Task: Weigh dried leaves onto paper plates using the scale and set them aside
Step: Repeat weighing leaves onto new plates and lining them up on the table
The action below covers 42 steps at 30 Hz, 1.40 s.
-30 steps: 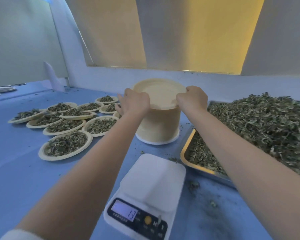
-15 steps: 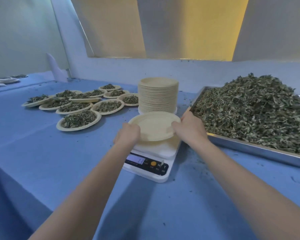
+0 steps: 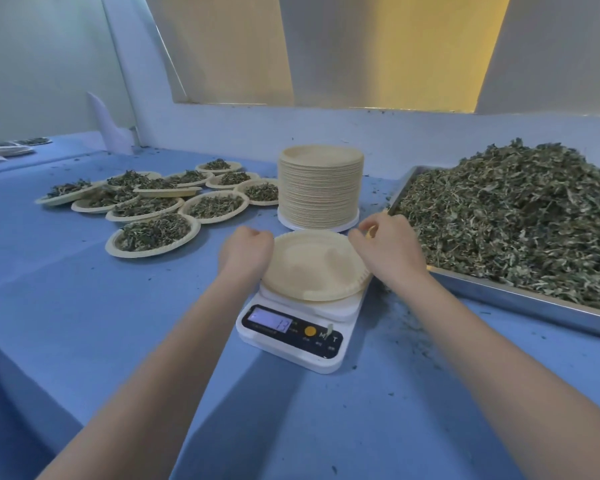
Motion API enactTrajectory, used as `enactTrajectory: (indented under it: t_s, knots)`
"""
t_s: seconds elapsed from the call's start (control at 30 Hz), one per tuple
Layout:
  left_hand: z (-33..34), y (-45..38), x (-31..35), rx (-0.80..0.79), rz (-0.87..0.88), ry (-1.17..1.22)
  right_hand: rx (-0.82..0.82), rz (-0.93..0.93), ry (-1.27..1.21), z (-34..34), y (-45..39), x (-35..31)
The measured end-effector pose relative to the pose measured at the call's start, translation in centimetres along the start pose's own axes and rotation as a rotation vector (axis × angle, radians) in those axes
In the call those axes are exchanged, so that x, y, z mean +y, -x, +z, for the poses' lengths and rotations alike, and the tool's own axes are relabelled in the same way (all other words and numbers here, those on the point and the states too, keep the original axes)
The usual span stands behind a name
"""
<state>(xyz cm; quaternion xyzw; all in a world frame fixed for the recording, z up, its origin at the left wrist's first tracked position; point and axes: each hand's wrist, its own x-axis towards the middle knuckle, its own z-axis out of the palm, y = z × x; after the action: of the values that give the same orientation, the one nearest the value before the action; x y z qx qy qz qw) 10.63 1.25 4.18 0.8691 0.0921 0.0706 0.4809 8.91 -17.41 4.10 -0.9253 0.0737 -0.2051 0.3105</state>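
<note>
Both hands at the rim of one empty paper plate (image 3: 312, 265): left hand (image 3: 246, 252) with fingers curled down over the plate's left edge, right hand (image 3: 388, 251) at the right edge, fingers bent there. Whether the right fingers truly clamp the rim I cannot tell; the left appears to grip it.

Plate sits on the platform of the white scale (image 3: 295, 327), overhanging it on all sides. Scale display lit, reads 13; orange button and lettered keys beside it.

Just behind the scale, a tall stack of paper plates (image 3: 321, 187), standing on a white disc. To the right, a metal tray (image 3: 520, 299) heaped with dried leaves (image 3: 520, 220); its near corner close to the right hand.

Left of the stack, a cluster of filled plates (image 3: 153, 233) with leaf portions, some overlapping each other.

All on a blue table cover (image 3: 84, 306), leaf crumbs scattered, thickest between scale and tray. More plates far left, too small to read.
</note>
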Motion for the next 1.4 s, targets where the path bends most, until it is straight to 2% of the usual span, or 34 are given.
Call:
enactTrajectory:
  t_s: [0.13, 0.23, 0.4, 0.53, 0.73, 0.97, 1.07, 1.2, 1.3, 1.4]
  knots:
    - [0.0, -0.5, 1.3, -0.01, 0.154, 0.037, -0.025, -0.08, -0.12, 0.0, -0.7, -0.8]
    - [-0.4, -1.5, 1.3, -0.018, 0.139, 0.12, -0.042, -0.061, -0.215, -0.8, -1.3, -0.8]
    - [-0.9, -2.3, 0.0, 0.085, 0.051, 0.276, -0.021, -0.015, -0.321, -1.0, -2.4, 0.1]
    - [-0.3, -2.8, -0.5, 0.065, 0.062, 0.304, 0.012, -0.011, -0.329, -0.4, -2.6, 0.7]
    - [0.7, -3.2, -0.6, 0.051, 0.073, 0.277, -0.064, -0.024, -0.285, 0.5, -2.6, 1.4]
    - [0.8, -3.1, -0.2, 0.122, 0.109, 0.196, -0.079, -0.055, -0.313, 0.1, -2.9, 1.4]
    - [1.2, -2.3, 1.4, 0.145, 0.186, 0.131, -0.075, -0.048, -0.349, -0.8, -3.0, 1.5]
    - [4.4, -0.3, 6.1, 0.036, 0.363, 0.013, -0.08, -0.038, -0.285, -2.5, -3.2, 2.6]
    - [8.8, 1.4, 9.9, -0.17, 0.439, -0.092, -0.112, -0.028, -0.088, -4.5, -3.6, 4.5]
    - [13.5, 2.7, 12.3, -0.363, 0.427, -0.197, -0.115, 0.042, 0.086, -7.2, -4.1, 7.4]
